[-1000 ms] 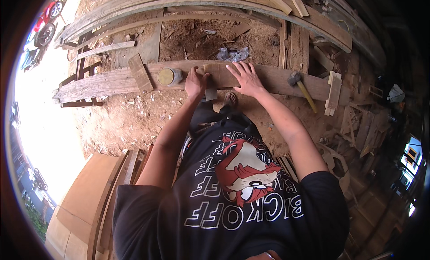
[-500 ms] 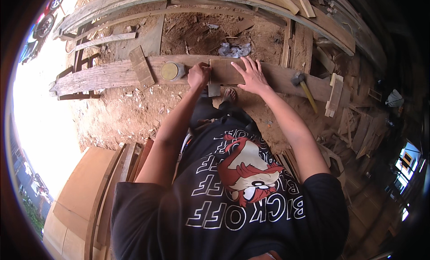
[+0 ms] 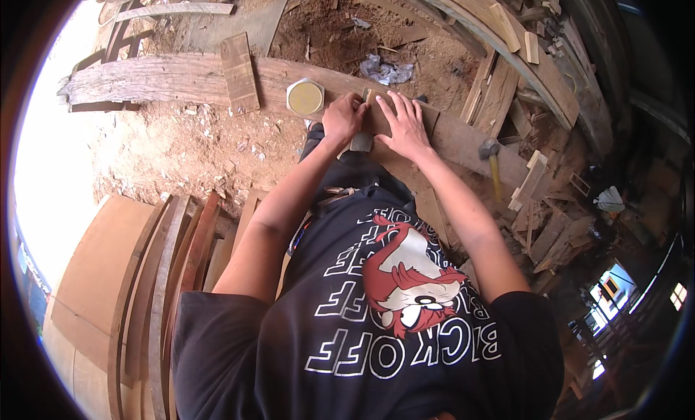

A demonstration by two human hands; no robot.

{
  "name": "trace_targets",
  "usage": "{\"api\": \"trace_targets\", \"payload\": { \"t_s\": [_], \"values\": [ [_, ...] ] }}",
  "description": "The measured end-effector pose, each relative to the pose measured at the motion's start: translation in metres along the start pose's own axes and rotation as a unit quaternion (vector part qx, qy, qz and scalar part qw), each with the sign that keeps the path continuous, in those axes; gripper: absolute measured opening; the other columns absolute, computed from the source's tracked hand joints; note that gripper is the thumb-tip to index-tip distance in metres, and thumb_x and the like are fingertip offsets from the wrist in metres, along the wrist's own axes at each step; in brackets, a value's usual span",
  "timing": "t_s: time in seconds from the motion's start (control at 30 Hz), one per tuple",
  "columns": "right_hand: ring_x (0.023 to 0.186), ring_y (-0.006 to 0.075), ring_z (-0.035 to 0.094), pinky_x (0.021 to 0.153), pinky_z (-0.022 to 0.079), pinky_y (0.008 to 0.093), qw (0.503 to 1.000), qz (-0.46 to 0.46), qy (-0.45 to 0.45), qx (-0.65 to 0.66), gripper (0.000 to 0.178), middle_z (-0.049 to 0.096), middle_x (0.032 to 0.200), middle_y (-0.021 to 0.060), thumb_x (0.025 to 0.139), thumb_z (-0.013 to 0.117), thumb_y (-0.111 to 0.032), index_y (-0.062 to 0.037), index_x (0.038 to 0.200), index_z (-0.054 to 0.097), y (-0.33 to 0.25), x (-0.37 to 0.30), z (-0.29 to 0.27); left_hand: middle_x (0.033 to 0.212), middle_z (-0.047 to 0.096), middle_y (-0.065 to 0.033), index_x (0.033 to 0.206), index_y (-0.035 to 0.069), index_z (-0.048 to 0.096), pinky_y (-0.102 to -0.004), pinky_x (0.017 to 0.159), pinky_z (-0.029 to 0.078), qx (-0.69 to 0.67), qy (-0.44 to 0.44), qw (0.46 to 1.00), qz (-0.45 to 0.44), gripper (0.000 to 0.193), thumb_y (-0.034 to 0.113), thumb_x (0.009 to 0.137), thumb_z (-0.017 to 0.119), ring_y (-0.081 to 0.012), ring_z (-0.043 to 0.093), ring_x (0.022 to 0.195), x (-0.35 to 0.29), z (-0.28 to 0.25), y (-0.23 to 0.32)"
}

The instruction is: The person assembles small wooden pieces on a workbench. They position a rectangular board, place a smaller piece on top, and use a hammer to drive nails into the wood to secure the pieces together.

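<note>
My left hand (image 3: 344,120) is closed, fingers bunched at the left end of a brown wooden board (image 3: 379,120). What it pinches there, if anything, is hidden. My right hand (image 3: 407,128) rests on the board with its fingers spread and nothing in its grasp. Beneath them runs a long, weathered plank (image 3: 166,80) used as a bench top. A jar with a round yellowish lid (image 3: 305,98) stands on the plank, just left of my left hand. Below that hand a small greyish flat piece (image 3: 361,142) sticks out at the plank's near edge.
A hammer with a yellow handle (image 3: 495,175) lies at the plank's right part, near a pale wood offcut (image 3: 532,175). A short board (image 3: 240,74) lies across the plank on the left. Crumpled plastic (image 3: 386,70) lies on the ground beyond. Stacked panels (image 3: 101,268) stand lower left.
The view has shifted and tilted, so the plank now slopes down to the right. My hands are closer together over the board; the right one stays spread on it.
</note>
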State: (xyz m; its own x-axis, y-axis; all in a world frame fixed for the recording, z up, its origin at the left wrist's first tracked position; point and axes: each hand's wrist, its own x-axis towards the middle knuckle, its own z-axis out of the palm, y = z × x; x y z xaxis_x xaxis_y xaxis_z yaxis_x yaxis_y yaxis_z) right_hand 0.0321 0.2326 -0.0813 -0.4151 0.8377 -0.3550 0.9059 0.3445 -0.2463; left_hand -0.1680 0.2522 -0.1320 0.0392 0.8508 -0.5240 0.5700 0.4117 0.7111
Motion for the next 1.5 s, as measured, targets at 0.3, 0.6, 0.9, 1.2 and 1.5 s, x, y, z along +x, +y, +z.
{"api": "trace_targets", "payload": {
  "t_s": [0.3,0.6,0.9,1.2,1.5],
  "values": [
    [0.155,0.0389,0.033,0.125,0.027,0.0620,1.000,0.013,0.007,-0.008,0.106,0.035,0.166,0.0178,0.078,0.093,-0.035,-0.0176,0.166,0.038,0.003,0.004,-0.008,0.114,0.077,-0.0143,0.116,0.011,0.072,-0.0511,0.089,0.059,0.051,-0.026,0.998,0.027,0.034,0.042,0.102,0.069,-0.0393,0.074,0.105,0.004,-0.009,0.005],
    [0.158,0.0360,0.029,0.126,0.025,0.0635,0.999,0.041,-0.010,0.017,0.101,0.032,0.169,0.0130,0.080,0.091,-0.035,-0.0237,0.167,0.040,0.006,0.001,0.000,0.116,0.076,-0.0191,0.117,0.009,0.072,-0.0535,0.091,0.058,0.097,-0.031,0.995,0.020,0.034,0.039,0.103,0.064,-0.0422,0.073,0.106,0.011,-0.005,0.009],
    [0.154,0.0364,0.036,0.123,0.030,0.0592,0.997,0.045,0.031,0.046,0.104,0.038,0.165,0.0144,0.074,0.096,-0.030,-0.0210,0.163,0.045,0.013,-0.002,-0.004,0.117,0.073,-0.0253,0.147,0.008,0.048,-0.0574,0.087,0.059,0.135,-0.064,0.985,0.081,0.061,0.039,0.098,0.067,-0.0468,0.072,0.105,-0.018,-0.011,-0.003],
    [0.149,0.0392,0.039,0.122,0.032,0.0573,0.998,0.014,0.059,0.025,0.102,0.040,0.161,0.0185,0.072,0.095,-0.032,-0.0153,0.160,0.047,0.058,-0.032,-0.010,0.132,0.061,-0.0262,0.158,-0.001,0.032,-0.0550,0.086,0.062,0.240,-0.047,0.970,0.007,0.092,0.047,0.093,0.075,-0.0469,0.073,0.105,-0.049,0.032,0.024],
    [0.155,0.0406,0.032,0.125,0.026,0.0626,0.996,-0.038,0.056,0.066,0.100,0.033,0.168,0.0178,0.076,0.093,-0.039,-0.0185,0.162,0.047,0.062,-0.035,0.024,0.122,0.061,-0.0264,0.170,0.033,0.025,-0.0556,0.078,0.062,0.254,-0.047,0.960,0.103,0.091,0.042,0.094,0.074,-0.0475,0.073,0.094,-0.089,0.024,0.038]
  ]
}}
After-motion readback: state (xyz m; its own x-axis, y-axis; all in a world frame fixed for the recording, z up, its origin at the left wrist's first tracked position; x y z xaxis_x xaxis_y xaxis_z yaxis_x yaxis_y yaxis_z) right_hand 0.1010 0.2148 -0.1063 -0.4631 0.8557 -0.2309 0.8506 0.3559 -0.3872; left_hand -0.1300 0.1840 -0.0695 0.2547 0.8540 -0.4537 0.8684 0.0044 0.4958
